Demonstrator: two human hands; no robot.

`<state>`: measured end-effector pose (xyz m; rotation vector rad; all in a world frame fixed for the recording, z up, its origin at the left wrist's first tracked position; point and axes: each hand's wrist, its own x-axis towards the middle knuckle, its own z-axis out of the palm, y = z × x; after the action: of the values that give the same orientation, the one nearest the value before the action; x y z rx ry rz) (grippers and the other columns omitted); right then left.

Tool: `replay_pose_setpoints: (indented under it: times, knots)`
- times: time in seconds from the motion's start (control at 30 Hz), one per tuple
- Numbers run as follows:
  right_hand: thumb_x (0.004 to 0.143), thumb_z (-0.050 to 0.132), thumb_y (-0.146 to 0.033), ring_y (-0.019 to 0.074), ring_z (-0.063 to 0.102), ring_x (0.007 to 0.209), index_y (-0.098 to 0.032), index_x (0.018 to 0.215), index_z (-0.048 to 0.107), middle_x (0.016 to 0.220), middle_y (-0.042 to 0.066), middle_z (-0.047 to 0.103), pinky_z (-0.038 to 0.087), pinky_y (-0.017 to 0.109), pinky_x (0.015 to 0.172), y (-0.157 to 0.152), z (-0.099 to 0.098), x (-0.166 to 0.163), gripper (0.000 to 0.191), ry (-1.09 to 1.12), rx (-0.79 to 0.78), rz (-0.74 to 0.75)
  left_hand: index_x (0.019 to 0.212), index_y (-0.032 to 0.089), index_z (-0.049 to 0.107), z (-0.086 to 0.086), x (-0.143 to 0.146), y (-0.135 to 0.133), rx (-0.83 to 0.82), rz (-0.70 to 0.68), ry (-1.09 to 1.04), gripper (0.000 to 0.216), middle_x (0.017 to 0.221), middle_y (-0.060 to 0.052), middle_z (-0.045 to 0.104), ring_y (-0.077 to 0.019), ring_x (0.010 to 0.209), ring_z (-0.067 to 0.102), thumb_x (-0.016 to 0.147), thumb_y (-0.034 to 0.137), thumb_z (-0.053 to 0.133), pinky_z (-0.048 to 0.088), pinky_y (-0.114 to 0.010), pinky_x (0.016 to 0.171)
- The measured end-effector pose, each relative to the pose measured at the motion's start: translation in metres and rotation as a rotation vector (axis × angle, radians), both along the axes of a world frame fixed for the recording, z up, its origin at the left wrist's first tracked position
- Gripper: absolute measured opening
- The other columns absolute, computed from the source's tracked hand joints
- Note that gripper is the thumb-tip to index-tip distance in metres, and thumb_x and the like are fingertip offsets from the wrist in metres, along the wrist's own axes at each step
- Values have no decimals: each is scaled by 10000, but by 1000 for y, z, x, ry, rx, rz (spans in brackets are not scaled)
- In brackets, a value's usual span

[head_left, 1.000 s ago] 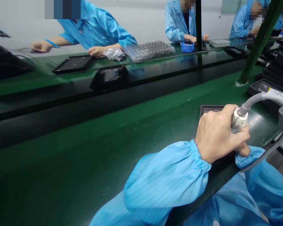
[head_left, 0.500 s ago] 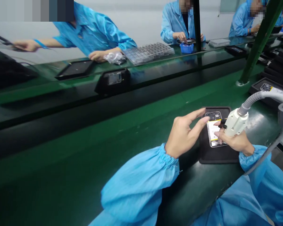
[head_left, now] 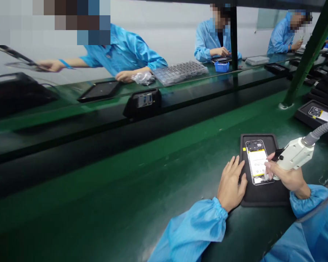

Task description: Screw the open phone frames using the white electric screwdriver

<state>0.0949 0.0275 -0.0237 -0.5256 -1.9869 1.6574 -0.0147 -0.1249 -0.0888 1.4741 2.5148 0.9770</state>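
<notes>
An opened phone [head_left: 257, 162] with a pale battery lies face down in a black tray [head_left: 262, 194] on the green belt [head_left: 125, 189]. My left hand [head_left: 231, 183] rests flat on the tray's left edge, fingers stretched out, holding nothing. My right hand [head_left: 285, 176] is closed round a white tool [head_left: 293, 155] with a grey flexible hose [head_left: 321, 131]. The tool's dark tip points at the phone's right side, and my right fingertips touch the phone's lower right corner.
Another black tray with a phone [head_left: 318, 114] sits at the far right. A green post [head_left: 306, 54] stands behind it. Across the belt, people in blue coats work beside a clear parts tray [head_left: 180, 71], a blue bin [head_left: 222, 66], a black tray [head_left: 100, 91] and a black box [head_left: 142, 102].
My left hand let go of the white tool, swung left and came down flat on the tray's edge. The phone, hidden at first, is uncovered. The right hand keeps the tool.
</notes>
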Motion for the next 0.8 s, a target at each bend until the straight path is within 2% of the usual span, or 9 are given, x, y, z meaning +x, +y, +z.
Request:
replay_pose_setpoints:
  times: [0.07, 0.2, 0.37, 0.5, 0.6, 0.67, 0.73, 0.8]
  knots:
    - [789, 663, -500, 171, 566, 476, -200, 686, 538, 494, 6, 568, 510, 306, 525, 1, 0, 1, 341, 16, 23, -26, 1337, 98, 484, 0, 0, 1, -21, -8, -16, 449, 1454, -196, 409, -296, 1380, 343, 906, 192, 402, 340, -563, 1119]
    - [774, 686, -447, 161, 575, 472, -188, 838, 554, 487, -25, 569, 523, 291, 546, 0, 0, 2, 298, 57, 1, -83, 1270, 117, 554, 1, 0, 2, -50, -14, -13, 408, 1448, -194, 420, -297, 1378, 345, 897, 177, 400, 337, -557, 1121]
    - [752, 681, -498, 168, 564, 454, -190, 762, 529, 481, -9, 567, 512, 299, 509, -3, 2, 2, 344, 45, 43, -104, 1233, 135, 595, 3, 0, 2, -62, -21, 20, 402, 1453, -201, 406, -314, 1374, 344, 874, 141, 414, 343, -565, 1110]
    - [784, 687, -395, 168, 577, 498, -199, 898, 554, 508, -37, 562, 529, 333, 579, 0, 25, 12, 263, 142, 6, -107, 1228, 133, 601, 1, -1, 2, -50, -24, 47, 411, 1444, -208, 413, -318, 1360, 365, 864, 127, 413, 361, -567, 1097]
    - [780, 688, -319, 158, 528, 461, -226, 1029, 534, 487, -74, 518, 513, 345, 565, 9, 48, 24, 308, 327, -40, -174, 1231, 141, 599, -1, -1, 2, -30, -21, 64, 412, 1442, -198, 421, -308, 1356, 374, 866, 130, 408, 371, -562, 1092]
    - [763, 704, -300, 162, 521, 463, -229, 1030, 528, 488, -77, 504, 503, 352, 569, 18, 55, 31, 328, 341, -27, -236, 1234, 152, 597, -2, -1, 2, -21, -22, 72, 413, 1442, -189, 425, -304, 1354, 379, 869, 135, 405, 377, -565, 1086]
    - [754, 722, -317, 171, 530, 473, -228, 973, 524, 492, -74, 498, 498, 357, 576, 30, 49, 36, 309, 288, -26, -287, 1229, 143, 603, -2, -2, 2, -27, -22, 77, 414, 1435, -199, 431, -311, 1349, 386, 868, 136, 399, 378, -564, 1085]
    - [744, 739, -338, 175, 536, 473, -227, 913, 513, 488, -73, 497, 498, 358, 579, 42, 34, 39, 302, 246, -46, -316, 1222, 127, 610, -2, -2, 2, -38, -22, 76, 414, 1429, -213, 434, -319, 1346, 389, 870, 141, 391, 376, -558, 1090]
